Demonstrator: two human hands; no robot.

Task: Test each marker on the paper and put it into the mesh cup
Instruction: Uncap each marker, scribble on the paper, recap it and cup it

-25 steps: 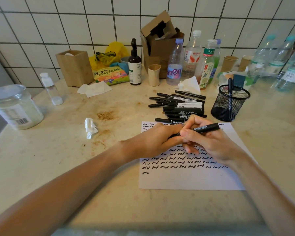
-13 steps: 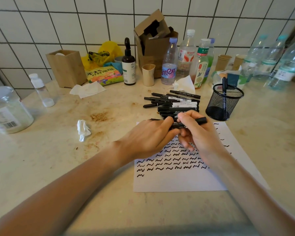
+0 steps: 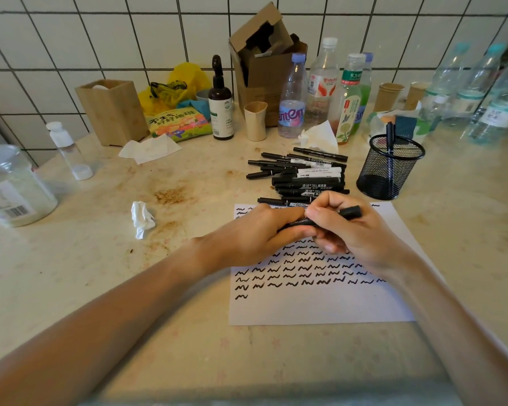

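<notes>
step: uncapping or recapping, can't tell | both hands, left hand [image 3: 255, 230] and right hand [image 3: 355, 230], closed on marker [image 3: 351, 213] above paper [image 3: 320, 306] | next: mesh cup [image 3: 390, 171], behind-right, one marker inside

Black marker [image 3: 349, 213] held level over scribbled paper [image 3: 320, 303], mesh cup [image 3: 389, 171] beyond.

Marker [image 3: 323, 219] mostly buried between left hand [image 3: 255, 235] and right hand [image 3: 349, 232]; only the cap end and a strip of barrel visible, tip hidden. Upper squiggle rows on paper [image 3: 320, 306] covered by both hands. Lower markers in pile [image 3: 302, 177] masked by those on top (count unclear). Jar [image 3: 11, 186] cut by left edge. Bottles [image 3: 481, 92] at far right blurred, labels unreadable. Contents of cardboard box [image 3: 264, 63] too dark to identify.
</notes>
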